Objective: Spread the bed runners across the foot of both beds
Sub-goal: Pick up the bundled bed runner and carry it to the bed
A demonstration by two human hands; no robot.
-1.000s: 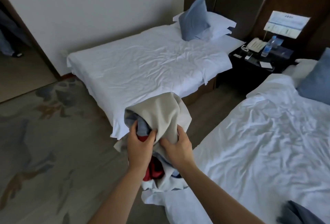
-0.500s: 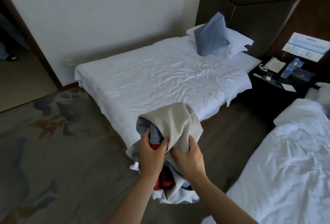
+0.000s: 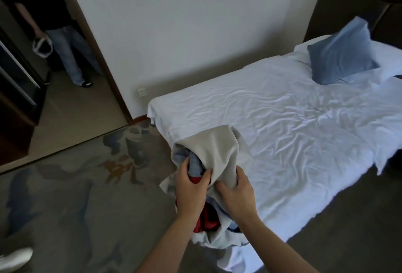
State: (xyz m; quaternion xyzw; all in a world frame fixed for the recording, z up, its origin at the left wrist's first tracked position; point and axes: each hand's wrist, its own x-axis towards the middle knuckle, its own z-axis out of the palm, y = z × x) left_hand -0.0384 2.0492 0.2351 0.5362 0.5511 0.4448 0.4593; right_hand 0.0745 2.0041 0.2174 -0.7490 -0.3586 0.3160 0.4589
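The bed runner (image 3: pixel 214 153) is a crumpled bundle held in the air just over the foot corner of the bed (image 3: pixel 282 120), the corner nearest the person. Its outer face is beige; blue, red and white folds show inside and hang below the hands. Nothing of it lies spread on the bed yet.

The left hand (image 3: pixel 191 188) has its grip curled into the bundle, thumb and fingers pinching the blue and red inner folds. The right hand (image 3: pixel 236 192) has its grip pressed round the beige outer layer from the other side. Both hold cloth; neither is spread.

The runner looks soft and limp, with no stiffness of its own: it sags wherever it is not held and will fall into whatever folds gravity gives it. It seems light enough for two hands with ease. It does not look fragile, though the smooth fabric may slide on the white sheet.

A bundle held by its middle will not open out. The likely better hold is two corners of one short end, or one long edge with the hands well apart, so the rest drops free and can be laid across the foot edge from side to side. The blue cushion (image 3: pixel 341 53) at the head end is well clear of that strip.
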